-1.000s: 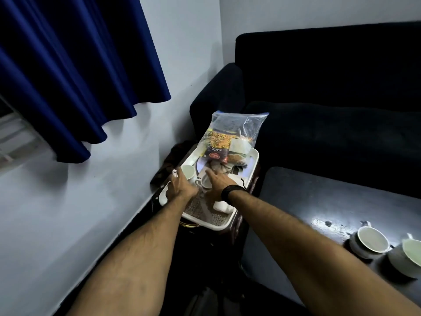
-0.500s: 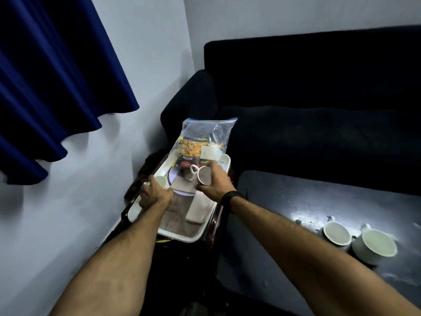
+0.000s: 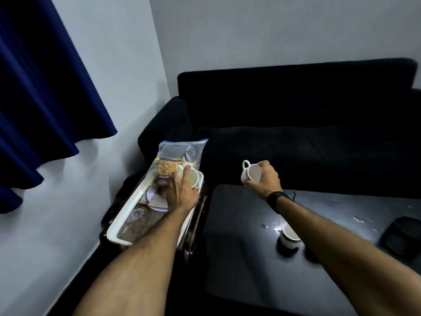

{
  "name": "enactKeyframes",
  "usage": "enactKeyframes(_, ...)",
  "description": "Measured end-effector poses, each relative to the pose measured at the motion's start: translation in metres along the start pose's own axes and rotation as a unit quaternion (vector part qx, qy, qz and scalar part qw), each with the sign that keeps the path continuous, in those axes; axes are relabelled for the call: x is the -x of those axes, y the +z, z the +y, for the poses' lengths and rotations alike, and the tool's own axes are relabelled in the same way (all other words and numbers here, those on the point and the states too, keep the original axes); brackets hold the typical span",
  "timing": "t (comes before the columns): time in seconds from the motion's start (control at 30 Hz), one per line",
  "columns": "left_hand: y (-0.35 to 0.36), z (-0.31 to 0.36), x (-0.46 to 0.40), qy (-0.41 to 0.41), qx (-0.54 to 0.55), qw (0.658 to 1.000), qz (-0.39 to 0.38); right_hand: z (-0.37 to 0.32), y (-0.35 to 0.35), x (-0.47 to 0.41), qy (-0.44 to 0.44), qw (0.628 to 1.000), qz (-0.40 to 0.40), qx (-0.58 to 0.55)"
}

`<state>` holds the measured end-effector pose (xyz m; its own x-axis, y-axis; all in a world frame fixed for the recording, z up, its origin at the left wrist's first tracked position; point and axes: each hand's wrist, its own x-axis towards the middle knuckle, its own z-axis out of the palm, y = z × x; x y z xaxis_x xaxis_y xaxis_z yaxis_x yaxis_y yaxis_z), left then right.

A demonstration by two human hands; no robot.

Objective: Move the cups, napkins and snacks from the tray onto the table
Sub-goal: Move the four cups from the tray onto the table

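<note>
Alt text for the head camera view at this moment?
The right hand holds a white cup in the air above the dark table, while the left hand grips another cup over the white tray beside a snack bag.

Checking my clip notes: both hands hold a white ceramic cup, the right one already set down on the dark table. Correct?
Not quite. In the head view the right hand holds its white ceramic cup tilted in the air above the dark table, not set down. The left hand does grip another white cup over the white tray.
</note>
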<state>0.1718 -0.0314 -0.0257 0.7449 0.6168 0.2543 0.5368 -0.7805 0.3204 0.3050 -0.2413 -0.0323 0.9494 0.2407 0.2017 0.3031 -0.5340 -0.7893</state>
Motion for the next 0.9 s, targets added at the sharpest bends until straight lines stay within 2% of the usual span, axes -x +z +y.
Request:
enactKeyframes(0.23, 0.031, 0.097, 0.025, 0.072, 0.039, 0.994, -0.076, 0.065, -0.102, -0.002, 0.081, 0.991, 0.085, 0.057)
enactKeyframes(0.4, 0.071, 0.152, 0.032, 0.087, 0.062, 0.986, -0.128, 0.117, -0.142, -0.006, 0.134, 0.982, 0.103, 0.085)
enactKeyframes(0.6, 0.115, 0.205, 0.037, 0.101, 0.072, 0.971, -0.204, 0.166, -0.135, -0.005, 0.184, 0.973, 0.063, 0.123)
enactKeyframes(0.9, 0.166, 0.242, 0.049, 0.127, 0.052, 0.949, -0.283, 0.203, -0.089, -0.003, 0.213, 0.961, 0.005, 0.176)
